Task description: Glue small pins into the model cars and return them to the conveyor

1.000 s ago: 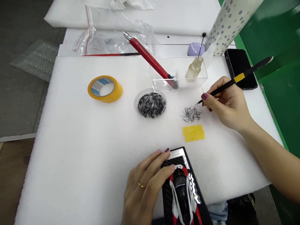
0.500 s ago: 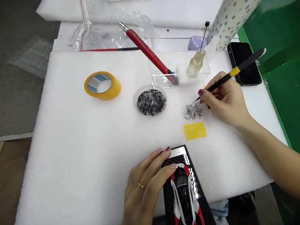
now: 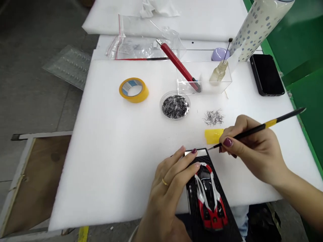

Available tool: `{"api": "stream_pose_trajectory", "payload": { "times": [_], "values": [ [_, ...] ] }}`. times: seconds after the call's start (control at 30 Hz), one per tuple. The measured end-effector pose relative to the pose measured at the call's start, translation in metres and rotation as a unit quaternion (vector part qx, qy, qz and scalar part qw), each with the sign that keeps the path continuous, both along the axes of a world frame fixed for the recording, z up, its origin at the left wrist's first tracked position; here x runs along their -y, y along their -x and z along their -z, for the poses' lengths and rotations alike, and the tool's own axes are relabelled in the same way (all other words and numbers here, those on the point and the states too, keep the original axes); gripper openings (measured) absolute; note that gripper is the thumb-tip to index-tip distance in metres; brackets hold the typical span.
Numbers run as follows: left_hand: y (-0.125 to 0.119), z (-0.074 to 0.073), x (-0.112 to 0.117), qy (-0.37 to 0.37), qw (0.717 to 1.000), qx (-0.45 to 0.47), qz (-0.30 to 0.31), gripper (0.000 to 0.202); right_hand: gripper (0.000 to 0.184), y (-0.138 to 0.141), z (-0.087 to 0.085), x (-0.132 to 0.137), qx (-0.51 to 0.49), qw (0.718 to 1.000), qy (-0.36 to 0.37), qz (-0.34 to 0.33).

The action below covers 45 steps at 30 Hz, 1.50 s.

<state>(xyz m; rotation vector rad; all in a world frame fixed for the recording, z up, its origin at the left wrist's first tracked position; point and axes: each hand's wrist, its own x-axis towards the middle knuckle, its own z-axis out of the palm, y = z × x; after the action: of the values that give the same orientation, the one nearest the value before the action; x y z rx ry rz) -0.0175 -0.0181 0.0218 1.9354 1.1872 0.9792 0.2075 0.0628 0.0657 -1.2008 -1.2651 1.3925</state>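
Observation:
A red, white and black model car [image 3: 209,196] sits on a black base [image 3: 195,205] at the near edge of the white foam sheet [image 3: 113,141]. My left hand [image 3: 169,188] rests on the base and the car's front, fingers laid flat and slightly curled. My right hand [image 3: 252,151] pinches a thin black tool with a yellow band [image 3: 254,129]; its tip hangs just past the base's far right corner. A loose pile of tiny black pins [image 3: 214,117] and a yellow tape piece [image 3: 214,135] lie just beyond the tip.
A round dish of black pins [image 3: 175,106], a yellow tape roll [image 3: 133,89], a clear box [image 3: 204,80] with a red-handled tool [image 3: 179,66] and small bottle [image 3: 219,71], plastic bags [image 3: 143,43], a phone [image 3: 267,74] and a dotted roll [image 3: 259,23] stand farther back.
My right hand has carried the black tool from the loose pin pile toward me, to the far corner of the car's base. The camera view has shifted left; my left hand stays on the car.

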Motion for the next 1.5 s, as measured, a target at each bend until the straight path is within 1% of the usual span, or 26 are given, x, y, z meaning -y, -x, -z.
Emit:
{"api": "stream_pose_trajectory", "payload": {
  "times": [0.07,0.17,0.27,0.33,0.37,0.47,0.6,0.7,0.77,0.8,0.87,0.93,1.0,1.07,1.13,1.23,1.3,1.37,1.43,1.5],
  "values": [
    [0.003,0.003,-0.002,-0.012,1.0,0.002,0.013,0.058,0.023,0.009,0.003,0.01,-0.024,1.0,0.0,0.007],
    [0.006,0.006,-0.004,-0.011,1.0,0.001,0.01,0.052,0.025,0.018,0.009,0.015,-0.042,0.999,-0.004,0.016],
    [0.006,0.007,-0.006,-0.014,0.999,0.004,0.032,0.062,0.027,0.021,0.014,0.016,-0.04,0.999,-0.004,0.018],
    [0.006,0.006,-0.006,-0.016,0.999,0.005,0.033,0.072,0.026,0.021,0.014,0.016,-0.04,0.999,-0.002,0.018],
    [0.006,0.006,-0.006,-0.017,0.999,0.004,0.032,0.074,0.025,0.021,0.014,0.016,-0.04,0.999,-0.002,0.018],
    [0.006,0.006,-0.006,-0.02,0.999,0.001,0.033,0.07,0.023,0.023,0.014,0.016,-0.046,0.999,0.0,0.016],
    [0.007,0.006,-0.006,-0.021,0.999,0.0,0.038,0.065,0.025,0.024,0.015,0.015,-0.055,0.998,0.003,0.018],
    [0.006,0.005,-0.004,-0.016,0.999,-0.013,0.026,0.052,0.025,0.017,0.017,0.016,-0.057,0.998,0.013,0.033],
    [0.005,0.005,-0.003,-0.015,1.0,-0.018,0.017,0.051,0.022,0.008,0.018,0.017,-0.054,0.998,0.015,0.037],
    [0.005,0.005,-0.003,-0.016,1.0,-0.019,0.014,0.052,0.022,0.002,0.018,0.018,-0.046,0.998,0.009,0.038],
    [0.004,0.005,-0.003,-0.02,1.0,-0.017,0.007,0.052,0.024,-0.008,0.019,0.02,-0.013,0.998,-0.028,0.048],
    [0.003,0.005,-0.003,-0.024,1.0,-0.013,0.001,0.049,0.03,-0.016,0.021,0.022,0.035,0.994,-0.076,0.077],
    [0.004,0.005,-0.002,-0.02,1.0,-0.01,0.002,0.047,0.031,-0.019,0.025,0.023,0.087,0.985,-0.105,0.104],
    [0.004,0.004,-0.002,-0.014,1.0,-0.008,0.006,0.046,0.03,-0.019,0.029,0.023,0.127,0.979,-0.11,0.119],
    [0.004,0.004,-0.002,-0.01,1.0,-0.01,0.009,0.046,0.029,-0.017,0.029,0.024,0.145,0.976,-0.107,0.121],
    [0.005,0.003,-0.003,-0.011,1.0,-0.015,0.018,0.046,0.029,-0.014,0.024,0.031,0.122,0.984,-0.095,0.093],
    [0.006,0.003,-0.003,-0.017,0.999,-0.015,0.035,0.053,0.028,-0.015,0.018,0.039,0.099,0.991,-0.074,0.055],
    [0.008,0.003,-0.003,-0.034,0.998,-0.02,0.054,0.072,0.026,-0.02,0.015,0.048,0.101,0.993,-0.044,0.038],
    [0.009,0.004,-0.002,-0.053,0.995,-0.048,0.068,0.092,0.026,-0.026,0.015,0.054,0.128,0.99,-0.021,0.053],
    [0.01,0.003,-0.001,-0.07,0.991,-0.082,0.076,0.102,0.027,-0.031,0.017,0.056,0.16,0.984,-0.008,0.078]
  ]
}}
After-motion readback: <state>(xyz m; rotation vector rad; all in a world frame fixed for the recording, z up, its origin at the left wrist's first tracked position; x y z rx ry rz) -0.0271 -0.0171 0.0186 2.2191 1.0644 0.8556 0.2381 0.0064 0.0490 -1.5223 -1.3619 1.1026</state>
